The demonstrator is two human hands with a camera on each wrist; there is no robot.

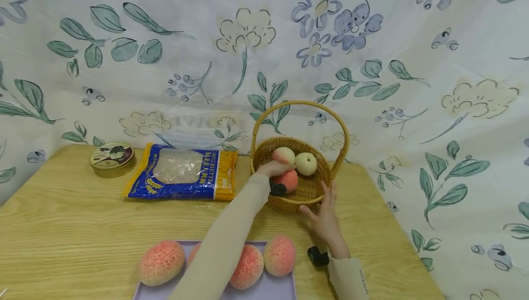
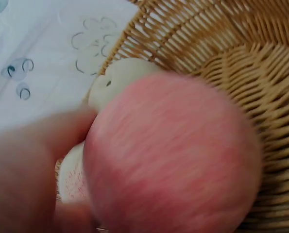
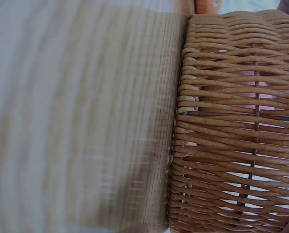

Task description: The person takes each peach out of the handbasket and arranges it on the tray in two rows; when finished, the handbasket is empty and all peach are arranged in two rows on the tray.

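Note:
A wicker basket (image 1: 303, 195) with a tall arched handle stands at the back of the table. My left hand (image 1: 274, 168) reaches inside it and holds a pink peach (image 2: 173, 155), which is also seen in the head view. Beside that peach lie a cream fruit with a dark dimple (image 1: 306, 164) and a cream-and-pink peach (image 1: 284, 154). My right hand (image 1: 326, 222) has its fingers spread against the basket's near right side, fingertips by the rim. In the right wrist view the woven basket wall (image 3: 236, 126) fills the right part.
A lavender tray (image 1: 291, 287) with several speckled peaches (image 1: 279, 255) lies at the front, partly behind the left sleeve. Left of the basket are a blue and yellow pasta bag (image 1: 179, 171) and a round tin (image 1: 112, 160). A floral cloth hangs behind the table.

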